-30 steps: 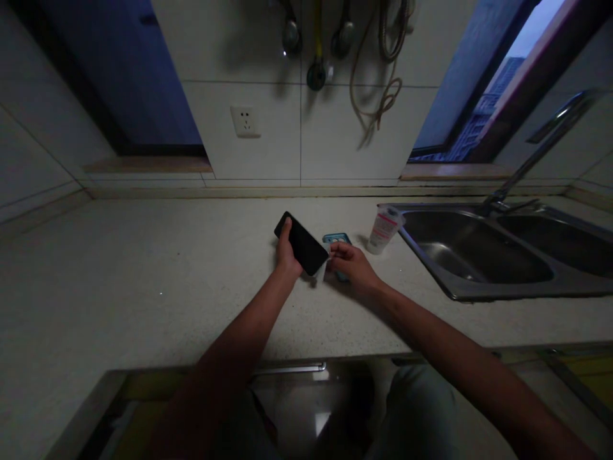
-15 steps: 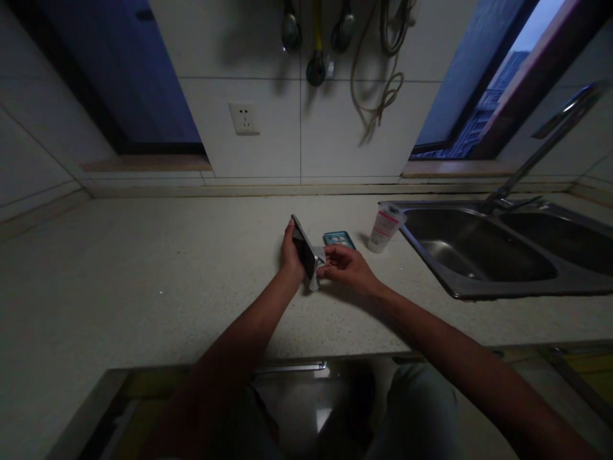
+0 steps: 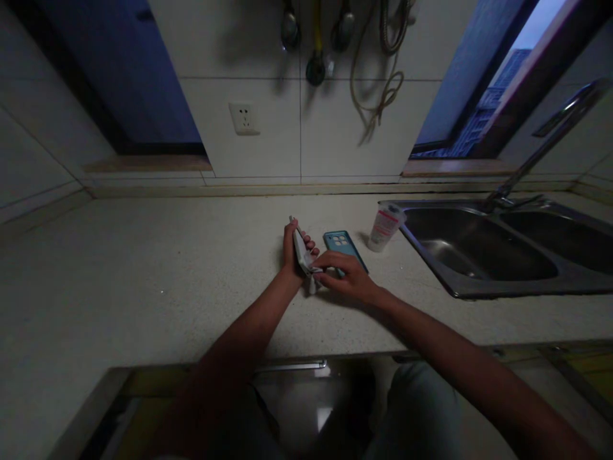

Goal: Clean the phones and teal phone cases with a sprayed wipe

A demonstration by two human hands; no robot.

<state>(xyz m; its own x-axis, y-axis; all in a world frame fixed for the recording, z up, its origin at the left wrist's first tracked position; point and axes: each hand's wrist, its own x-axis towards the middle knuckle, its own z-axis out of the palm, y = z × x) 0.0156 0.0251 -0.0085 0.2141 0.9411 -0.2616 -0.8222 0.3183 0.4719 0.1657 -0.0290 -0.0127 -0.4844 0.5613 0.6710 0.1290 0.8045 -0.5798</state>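
Note:
My left hand [image 3: 288, 250] wraps round a phone [image 3: 299, 246] and holds it tilted above the counter. The phone's face shows pale, and several fingers curl over its far side. In my right hand [image 3: 348, 276], a crumpled white tissue [image 3: 313, 285] is pinched against the phone's lower end. The fingertips are partly hidden by the tissue. A blue-green phone case [image 3: 348, 246] with round camera cut-outs lies on the counter just beyond my right hand, which covers part of it.
A clear plastic cup [image 3: 384, 227] with red print stands tilted-looking beside the double steel sink [image 3: 457, 289]. The faucet [image 3: 531, 150] arches over it. Pale countertop [image 3: 143, 268] stretches left. Pipes and a wall socket [image 3: 244, 119] are on the tiles behind.
The phone has turned in my left hand, from a dark face showing to a pale one. My right hand has shifted slightly closer over the phone's lower end, and more of the case shows.

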